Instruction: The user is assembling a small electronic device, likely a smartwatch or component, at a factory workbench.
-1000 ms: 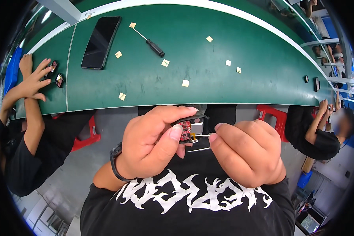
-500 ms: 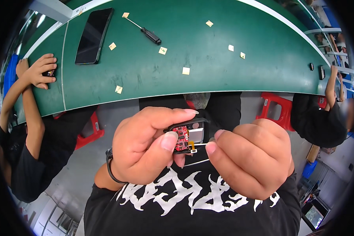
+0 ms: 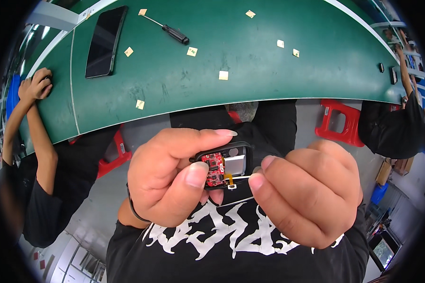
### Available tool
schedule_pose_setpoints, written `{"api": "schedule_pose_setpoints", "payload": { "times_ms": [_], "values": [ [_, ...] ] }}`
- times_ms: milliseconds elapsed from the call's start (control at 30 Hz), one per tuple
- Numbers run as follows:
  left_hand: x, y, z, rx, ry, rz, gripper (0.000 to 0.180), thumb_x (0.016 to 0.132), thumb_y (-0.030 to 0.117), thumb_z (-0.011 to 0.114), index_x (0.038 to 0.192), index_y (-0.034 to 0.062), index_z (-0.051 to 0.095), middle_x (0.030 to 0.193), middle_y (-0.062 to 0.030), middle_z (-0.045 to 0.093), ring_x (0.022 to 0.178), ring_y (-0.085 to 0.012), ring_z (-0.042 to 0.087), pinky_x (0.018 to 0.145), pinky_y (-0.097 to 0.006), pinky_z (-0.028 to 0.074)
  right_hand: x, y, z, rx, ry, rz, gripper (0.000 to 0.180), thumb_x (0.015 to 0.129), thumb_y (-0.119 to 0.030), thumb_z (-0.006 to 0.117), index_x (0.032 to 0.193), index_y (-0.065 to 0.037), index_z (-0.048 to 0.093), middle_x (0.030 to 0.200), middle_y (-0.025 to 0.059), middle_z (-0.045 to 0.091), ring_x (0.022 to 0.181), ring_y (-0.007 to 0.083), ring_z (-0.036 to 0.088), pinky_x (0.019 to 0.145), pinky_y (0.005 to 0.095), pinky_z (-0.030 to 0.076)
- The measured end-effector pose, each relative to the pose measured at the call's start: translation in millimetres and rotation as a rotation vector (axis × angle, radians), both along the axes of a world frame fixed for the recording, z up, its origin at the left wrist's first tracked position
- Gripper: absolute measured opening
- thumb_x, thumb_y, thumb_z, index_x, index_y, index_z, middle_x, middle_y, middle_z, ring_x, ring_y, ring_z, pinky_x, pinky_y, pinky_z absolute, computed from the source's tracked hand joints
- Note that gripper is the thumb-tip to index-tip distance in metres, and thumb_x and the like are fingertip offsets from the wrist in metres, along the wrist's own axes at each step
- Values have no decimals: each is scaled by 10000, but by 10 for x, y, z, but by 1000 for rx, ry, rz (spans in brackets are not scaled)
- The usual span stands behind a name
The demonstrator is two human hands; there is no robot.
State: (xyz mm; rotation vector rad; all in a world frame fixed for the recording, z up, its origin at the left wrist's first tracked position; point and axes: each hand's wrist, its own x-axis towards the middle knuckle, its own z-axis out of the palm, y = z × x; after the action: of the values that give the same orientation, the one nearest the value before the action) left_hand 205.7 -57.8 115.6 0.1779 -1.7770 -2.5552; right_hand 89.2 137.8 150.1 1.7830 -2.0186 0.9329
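Observation:
My left hand [image 3: 170,174] grips a small black device case [image 3: 248,158] between thumb and fingers, its inside facing up. In the case sit a red circuit board [image 3: 212,162], partly under my thumb, and a silver rectangular part [image 3: 234,166]. An orange flex strip [image 3: 229,179] hangs over the lower rim, with a small white-edged piece at its end. My right hand [image 3: 309,193] is closed, pinching a thin white stick-like piece [image 3: 242,178] whose tip reaches into the case beside the orange strip. A second thin pale line [image 3: 236,202] shows below the case; its kind is unclear.
On the green table [image 3: 174,80] lie a black phone [image 3: 106,42], a screwdriver [image 3: 175,34] and several small yellowish paper squares [image 3: 223,75]. A co-worker's hands [image 3: 35,86] rest at the left; another person [image 3: 387,127] sits right, near a red stool [image 3: 340,122].
The view has shifted slightly. The white piece's tip now reaches further into the case, over the circuit board's edge. The left co-worker's hands have come together.

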Motion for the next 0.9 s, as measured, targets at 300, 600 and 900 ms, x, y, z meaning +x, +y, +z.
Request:
{"api": "schedule_pose_setpoints", "payload": {
  "times_ms": [300,600,900],
  "values": [
    [-24,-10,-23,20,9,-23,312,1007,35,475,1261,-111,583,997,-124,659,641,-46,621,567,-175,485,-15,30,-32,-17,-37,40,277,627,-26,719,895,46,715,813,131,672,601,176,571,437,259,322],
    [-80,18,-25,-17,2,7,307,994,-10,484,1269,-112,575,982,-115,639,676,-78,630,603,-209,517,25,17,-47,14,-11,-42,305,600,-40,725,892,49,718,813,134,672,603,187,586,430,266,319],
    [-120,44,-35,46,83,39,305,1008,4,475,1278,-116,550,989,-116,623,668,-74,614,594,-202,502,158,-14,58,106,16,-143,318,615,-15,738,929,36,720,845,135,674,605,194,572,428,277,315]
  ]
}}
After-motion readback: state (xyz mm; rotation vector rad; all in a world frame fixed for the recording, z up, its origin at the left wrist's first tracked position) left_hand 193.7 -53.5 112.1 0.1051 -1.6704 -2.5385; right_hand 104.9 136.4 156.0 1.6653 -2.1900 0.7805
